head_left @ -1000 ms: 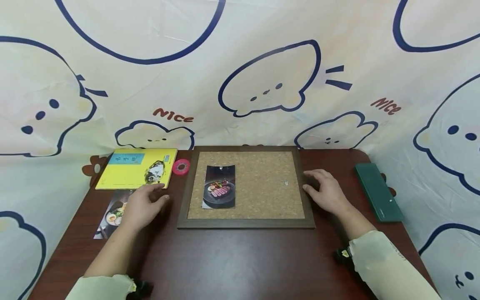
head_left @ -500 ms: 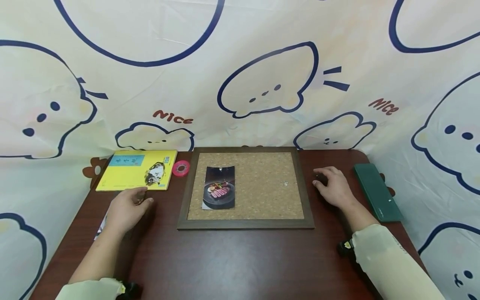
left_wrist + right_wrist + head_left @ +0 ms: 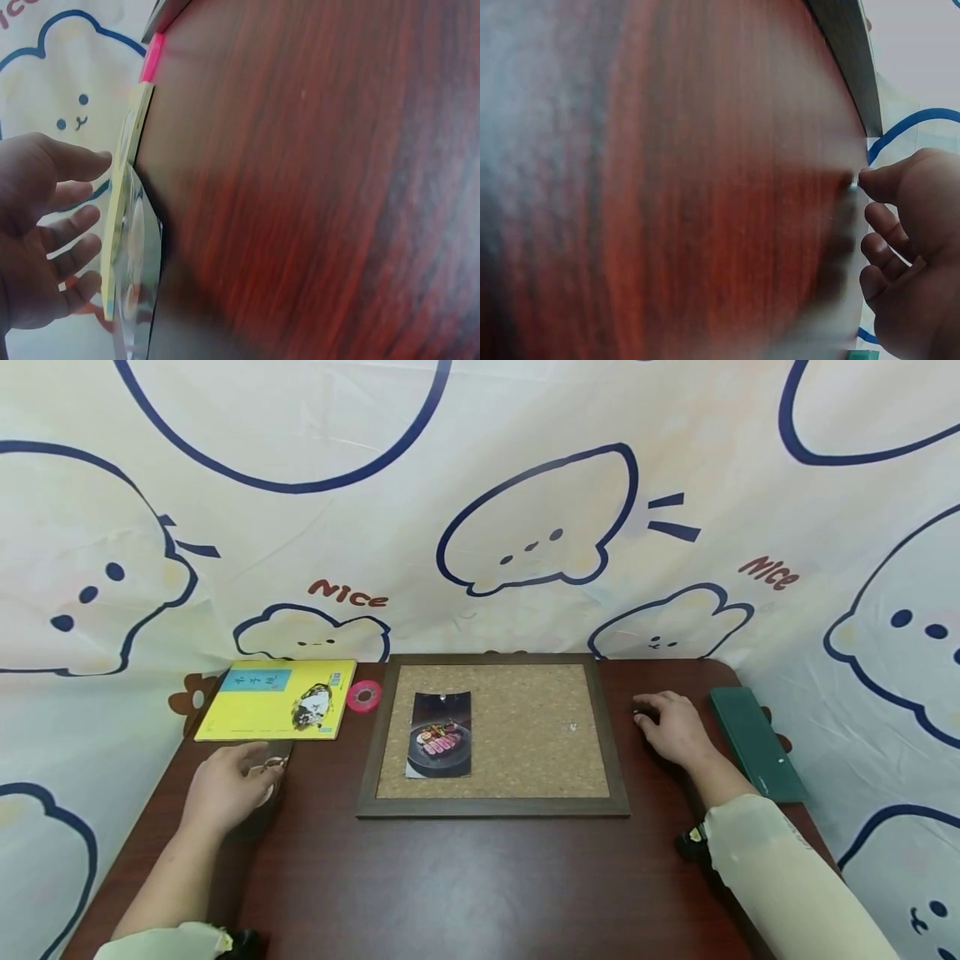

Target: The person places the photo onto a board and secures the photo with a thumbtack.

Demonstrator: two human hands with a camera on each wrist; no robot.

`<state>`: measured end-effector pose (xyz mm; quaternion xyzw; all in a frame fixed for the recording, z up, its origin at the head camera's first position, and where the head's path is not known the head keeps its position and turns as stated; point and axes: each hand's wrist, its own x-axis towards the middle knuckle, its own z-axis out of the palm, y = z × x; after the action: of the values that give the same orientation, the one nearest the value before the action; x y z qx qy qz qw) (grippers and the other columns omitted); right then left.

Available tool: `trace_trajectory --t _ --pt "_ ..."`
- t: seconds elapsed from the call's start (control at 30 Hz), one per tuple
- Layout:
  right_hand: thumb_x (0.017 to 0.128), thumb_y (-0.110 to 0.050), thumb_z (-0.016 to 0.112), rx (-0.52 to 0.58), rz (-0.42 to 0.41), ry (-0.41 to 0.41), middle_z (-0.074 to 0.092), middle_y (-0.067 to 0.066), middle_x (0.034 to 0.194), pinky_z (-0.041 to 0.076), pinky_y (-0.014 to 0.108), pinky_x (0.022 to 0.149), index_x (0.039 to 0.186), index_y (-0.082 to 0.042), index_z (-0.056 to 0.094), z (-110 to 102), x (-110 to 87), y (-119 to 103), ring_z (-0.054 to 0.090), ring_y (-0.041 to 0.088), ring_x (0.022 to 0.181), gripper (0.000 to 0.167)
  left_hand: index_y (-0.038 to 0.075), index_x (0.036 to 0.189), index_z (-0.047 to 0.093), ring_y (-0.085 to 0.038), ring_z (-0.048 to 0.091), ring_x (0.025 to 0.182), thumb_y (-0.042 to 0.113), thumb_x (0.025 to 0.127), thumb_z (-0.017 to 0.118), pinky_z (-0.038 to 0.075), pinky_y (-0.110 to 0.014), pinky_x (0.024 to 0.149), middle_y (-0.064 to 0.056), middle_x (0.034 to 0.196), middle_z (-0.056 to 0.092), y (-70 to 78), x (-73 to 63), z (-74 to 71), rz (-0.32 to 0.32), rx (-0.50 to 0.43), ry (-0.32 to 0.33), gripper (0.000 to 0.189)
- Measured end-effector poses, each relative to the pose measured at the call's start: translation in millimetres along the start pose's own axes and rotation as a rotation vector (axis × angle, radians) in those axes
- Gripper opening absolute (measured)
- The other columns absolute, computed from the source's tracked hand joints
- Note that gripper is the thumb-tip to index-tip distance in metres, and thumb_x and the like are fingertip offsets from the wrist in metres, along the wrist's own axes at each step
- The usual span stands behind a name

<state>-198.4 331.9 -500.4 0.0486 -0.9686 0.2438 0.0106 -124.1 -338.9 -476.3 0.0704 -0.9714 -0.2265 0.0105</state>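
My left hand (image 3: 225,785) is over a food photo (image 3: 276,760) by the yellow book's near edge and covers most of it. In the left wrist view its fingers are spread and bent beside the photo (image 3: 135,262), gripping nothing I can see. My right hand (image 3: 678,731) rests low on the table, right of the framed cork board (image 3: 517,807). Its thumb and forefinger tips are close together; a tiny pale spot shows at the thumb tip (image 3: 866,178), too small to identify. A steak photo (image 3: 439,735) is pinned on the board's left half, and a clear pushpin (image 3: 573,727) sits further right.
The yellow book (image 3: 273,706) lies at the back left, with a pink tape roll (image 3: 363,696) between it and the board. Along the right edge lies a dark green case (image 3: 757,743). A cartoon-printed cloth (image 3: 525,610) stands behind the brown table (image 3: 450,877).
My left hand has moved left and slightly nearer, uncovering the photo's right side. My right hand has drawn away from the board's edge to the right. The board and pinned photo stay put.
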Motion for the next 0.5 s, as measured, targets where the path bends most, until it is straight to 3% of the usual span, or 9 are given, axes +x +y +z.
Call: trace_trajectory --t 0.23,0.5 --pt "0.106 -0.016 0.057 -0.02 0.008 -0.012 0.058 0.028 0.133 0.035 0.063 0.109 0.135 0.001 0.065 1.8 2.1 1.1 0.047 0.049 0.128 0.035 -0.006 0.14 0.055 -0.062 0.034 0.127 0.032 0.091 0.076 0.036 -0.075 0.093 -0.039 0.139 0.041 -11.9 -4.0 -4.0 -0.109 0.012 -0.044 0.066" --pt "0.106 -0.012 0.055 -0.034 -0.009 -0.007 0.061 0.028 0.131 0.035 0.064 0.109 0.128 0.001 0.068 1.4 3.8 -2.4 0.049 0.05 0.127 0.029 -0.007 0.145 0.049 -0.061 0.029 0.128 0.033 0.09 0.078 0.036 -0.075 0.095 -0.041 0.143 0.032 -19.8 -6.2 -9.2 -0.176 0.007 -0.091 0.075"
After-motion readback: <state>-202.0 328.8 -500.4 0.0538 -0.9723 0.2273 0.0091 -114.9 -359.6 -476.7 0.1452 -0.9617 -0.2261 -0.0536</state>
